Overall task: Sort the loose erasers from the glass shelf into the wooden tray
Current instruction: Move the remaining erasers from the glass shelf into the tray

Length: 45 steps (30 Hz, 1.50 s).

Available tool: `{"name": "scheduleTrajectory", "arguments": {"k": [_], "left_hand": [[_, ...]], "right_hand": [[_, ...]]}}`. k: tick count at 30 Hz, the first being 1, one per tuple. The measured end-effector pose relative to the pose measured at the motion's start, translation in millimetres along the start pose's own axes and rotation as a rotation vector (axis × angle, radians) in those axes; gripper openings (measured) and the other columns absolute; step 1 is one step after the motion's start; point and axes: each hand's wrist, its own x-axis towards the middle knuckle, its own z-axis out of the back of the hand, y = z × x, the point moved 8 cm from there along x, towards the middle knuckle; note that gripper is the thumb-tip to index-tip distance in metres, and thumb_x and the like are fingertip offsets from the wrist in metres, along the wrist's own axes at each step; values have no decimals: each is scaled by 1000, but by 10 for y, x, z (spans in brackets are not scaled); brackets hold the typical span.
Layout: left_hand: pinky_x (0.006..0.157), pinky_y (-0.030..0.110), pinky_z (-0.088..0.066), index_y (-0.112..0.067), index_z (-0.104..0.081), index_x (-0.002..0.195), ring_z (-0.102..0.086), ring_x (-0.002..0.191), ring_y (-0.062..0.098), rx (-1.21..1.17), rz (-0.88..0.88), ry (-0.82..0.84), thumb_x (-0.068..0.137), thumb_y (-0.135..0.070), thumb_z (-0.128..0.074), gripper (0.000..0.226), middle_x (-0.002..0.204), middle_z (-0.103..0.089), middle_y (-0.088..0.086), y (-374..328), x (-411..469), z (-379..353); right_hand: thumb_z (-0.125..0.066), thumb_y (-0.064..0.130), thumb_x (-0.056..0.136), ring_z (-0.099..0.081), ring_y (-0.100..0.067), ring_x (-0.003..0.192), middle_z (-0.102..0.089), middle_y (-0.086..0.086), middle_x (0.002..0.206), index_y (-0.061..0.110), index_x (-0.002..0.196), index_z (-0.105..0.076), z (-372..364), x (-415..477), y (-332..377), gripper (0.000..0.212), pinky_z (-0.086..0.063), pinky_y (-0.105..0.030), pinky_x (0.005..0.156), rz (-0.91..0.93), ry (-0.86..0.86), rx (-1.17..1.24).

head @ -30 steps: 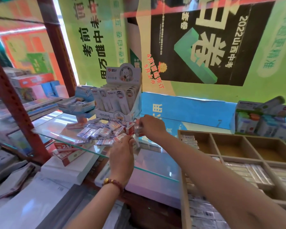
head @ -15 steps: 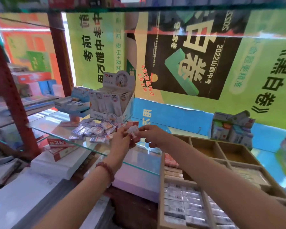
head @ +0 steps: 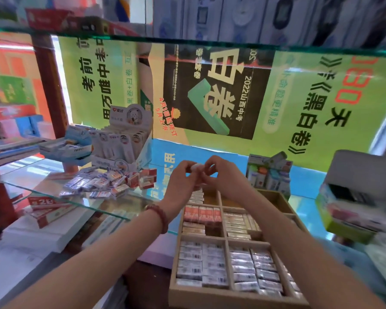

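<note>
A heap of loose wrapped erasers (head: 103,182) lies on the glass shelf (head: 42,192) at the left. The wooden tray (head: 226,239) with several compartments sits lower right, its near cells packed with rows of erasers. My left hand (head: 183,186) and my right hand (head: 221,175) meet above the tray's far end. Together they pinch a small white eraser (head: 196,167) between the fingertips. Part of the eraser is hidden by my fingers.
A display box of white packets (head: 120,143) stands behind the heap. Small bottles (head: 269,172) stand right of the tray. A second glass shelf (head: 210,41) hangs overhead. Boxes (head: 352,206) crowd the right edge, and a red-and-white box (head: 47,208) lies under the shelf.
Both hands have come away from the heap on the shelf and moved right, over the tray's far end, carrying the eraser. The view has tilted up.
</note>
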Motion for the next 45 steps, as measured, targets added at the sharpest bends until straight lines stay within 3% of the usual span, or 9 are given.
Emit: {"name": "scheduleTrajectory", "arguments": {"k": [2, 5, 8, 12, 16, 20, 32, 45], "left_hand": [[60, 16, -50, -7, -56, 98, -61, 74, 13, 11, -22, -31, 94, -23, -54, 17, 90, -61, 7, 38, 14, -34], [78, 24, -50, -13, -55, 104, -60, 89, 15, 47, -34, 7, 93, -28, -55, 18, 97, -61, 0, 141, 12, -141], [95, 28, -39, -16, -43, 127, -49, 114, 17, 228, 44, 11, 96, -30, -49, 34, 122, -49, 0, 342, 38, -168], [105, 38, -32, -20, -43, 131, -45, 123, 20, 872, 2, 115, 93, -20, -45, 38, 137, -43, 1, 636, 14, -121], [114, 39, -18, -25, -34, 140, -34, 134, 12, 964, -102, 245, 94, -15, -39, 48, 149, -32, -6, 678, -47, -227], [117, 39, -11, -26, -33, 143, -25, 140, 9, 1075, -111, 335, 99, -19, -30, 45, 153, -28, -6, 696, -33, -288], [117, 42, -8, -22, -49, 131, -32, 136, 10, 1072, -62, 357, 99, -22, -29, 38, 146, -41, -5, 669, -55, -269], [108, 40, -31, -22, -47, 134, -44, 126, 16, 1083, -33, 359, 99, -24, -31, 39, 142, -45, -3, 634, -73, -274]], "right_hand": [[-67, 32, 87, -59, -5, 74, -64, 8, 89, 23, 104, -53, -21, -11, -118, 24, -44, -15, 66, -20, -4, 120], [-69, 30, 85, -60, -6, 86, -68, 3, 98, 15, 106, -65, -64, 31, -274, 26, -37, -3, 65, 3, -17, 92], [-67, 34, 85, -58, -11, 101, -63, 6, 107, 18, 108, -64, -73, 74, -445, 28, -43, -21, 81, -33, -73, 12], [-65, 42, 86, -57, -11, 103, -63, 7, 111, 21, 110, -64, -226, 187, -647, 32, -46, -29, 84, -119, -10, -20], [-66, 31, 86, -57, -16, 108, -63, 3, 118, 20, 114, -64, -361, 290, -700, 30, -48, -32, 90, -159, 118, -142], [-60, 25, 88, -57, -18, 107, -61, 3, 118, 23, 115, -60, -375, 350, -648, 27, -43, -29, 80, -122, 155, -410], [-55, 8, 91, -61, -27, 95, -52, -6, 114, 14, 115, -60, -436, 401, -427, 25, -40, -31, 70, 23, 140, -788], [-54, 9, 90, -60, -26, 97, -54, -5, 114, 16, 114, -59, -505, 368, -600, 25, -40, -31, 72, -123, 120, -550]]}}
